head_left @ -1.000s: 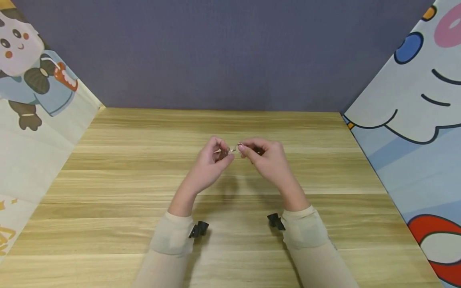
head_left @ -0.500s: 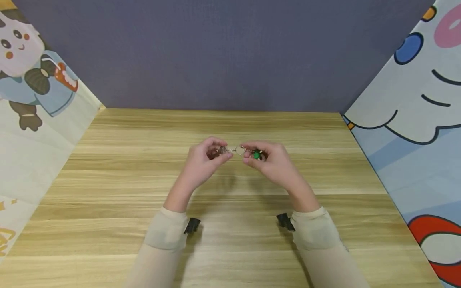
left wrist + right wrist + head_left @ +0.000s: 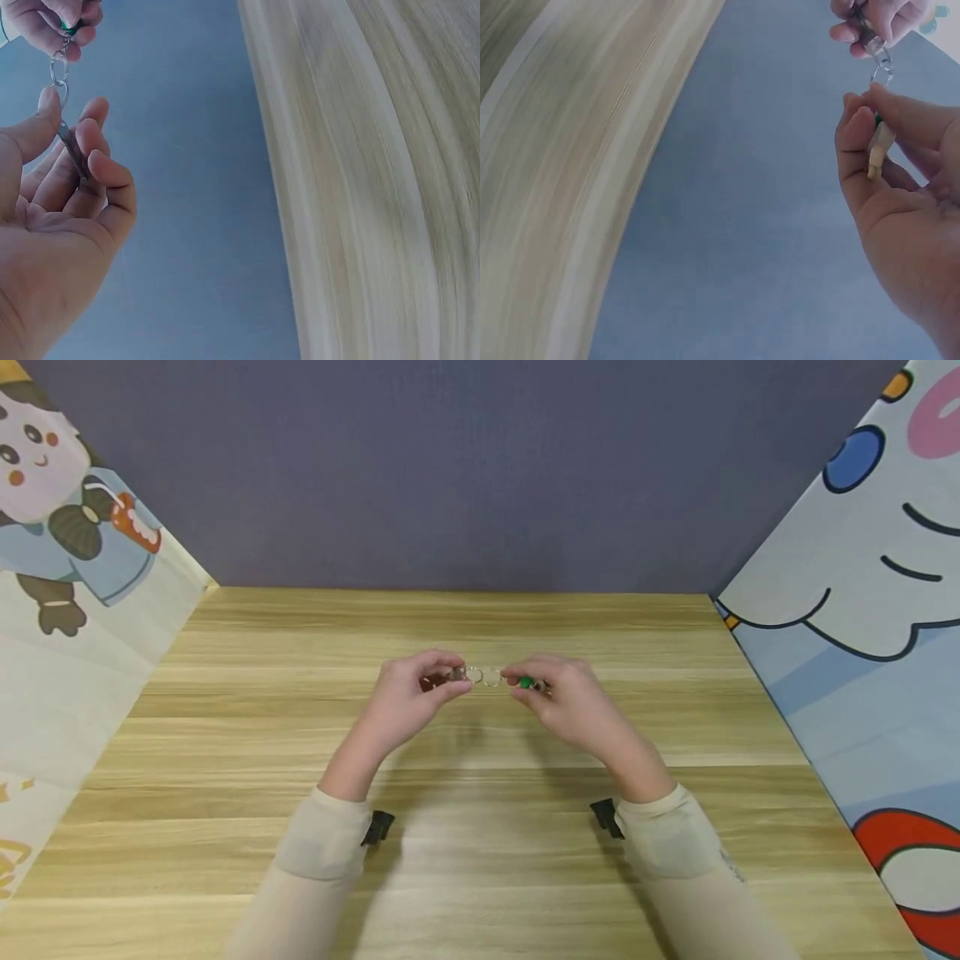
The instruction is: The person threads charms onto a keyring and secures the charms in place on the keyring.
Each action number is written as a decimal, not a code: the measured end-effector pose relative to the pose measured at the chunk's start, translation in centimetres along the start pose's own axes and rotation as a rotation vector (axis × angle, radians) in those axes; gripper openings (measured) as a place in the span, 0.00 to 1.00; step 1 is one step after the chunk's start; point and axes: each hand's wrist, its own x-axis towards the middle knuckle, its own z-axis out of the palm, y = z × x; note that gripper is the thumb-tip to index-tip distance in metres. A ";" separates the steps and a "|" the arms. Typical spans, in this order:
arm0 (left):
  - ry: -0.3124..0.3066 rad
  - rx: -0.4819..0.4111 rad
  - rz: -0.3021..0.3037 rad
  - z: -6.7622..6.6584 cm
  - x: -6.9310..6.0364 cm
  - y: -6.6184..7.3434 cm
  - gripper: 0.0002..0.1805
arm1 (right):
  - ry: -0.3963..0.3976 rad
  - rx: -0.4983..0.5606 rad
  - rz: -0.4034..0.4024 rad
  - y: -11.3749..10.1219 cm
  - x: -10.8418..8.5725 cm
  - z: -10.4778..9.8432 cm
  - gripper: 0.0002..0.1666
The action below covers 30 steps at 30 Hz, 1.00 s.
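Observation:
In the head view my left hand (image 3: 411, 693) pinches a flat, narrow metal piece (image 3: 73, 152) by its ring end; the piece's kind is unclear. My right hand (image 3: 570, 697) holds a keychain with a small green and cream figure (image 3: 880, 146) between thumb and fingers. Between the hands, a metal ring (image 3: 474, 675) on the left meets the keychain's larger ring (image 3: 492, 677) on the right. They look linked in the wrist views. A short chain (image 3: 66, 46) runs from the right ring to the figure, which the fingers partly cover.
Both hands are raised over a wood-grain table (image 3: 480, 860). A dark blue-grey panel (image 3: 465, 477) stands behind it. Cartoon-printed panels flank it on the left (image 3: 90, 610) and right (image 3: 862, 710). Each sleeve carries a small black camera mount (image 3: 377, 827).
The hands have drawn apart, the left moving left and the right slightly right. Both rings now show stretched between them, and the green figure has come into view in the right hand.

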 end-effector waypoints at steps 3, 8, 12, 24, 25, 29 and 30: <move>-0.018 0.016 0.022 -0.2 0.0 -0.1 0.15 | -0.017 -0.020 -0.021 0.1 -0.1 -0.3 0.14; -0.034 0.051 0.053 -0.2 -0.1 -0.3 0.14 | -0.074 -0.049 -0.017 0.8 -0.3 -0.9 0.14; -0.034 0.070 0.063 -0.1 -0.1 -0.3 0.15 | -0.131 -0.092 -0.002 1.0 -0.4 -1.2 0.18; -0.057 0.111 0.048 -0.5 -0.5 -0.6 0.18 | -0.165 -0.169 -0.003 1.2 -0.5 -1.2 0.13; -0.060 0.113 0.047 -0.5 -0.5 -0.7 0.18 | -0.168 -0.173 -0.003 1.2 -0.5 -1.2 0.14; -0.071 0.110 0.041 -0.7 -0.5 -0.7 0.17 | -0.165 -0.191 -0.001 1.5 -0.4 -1.2 0.14; -0.074 0.107 0.038 -0.8 -0.5 -0.6 0.16 | -0.165 -0.194 -0.001 1.6 -0.4 -1.2 0.14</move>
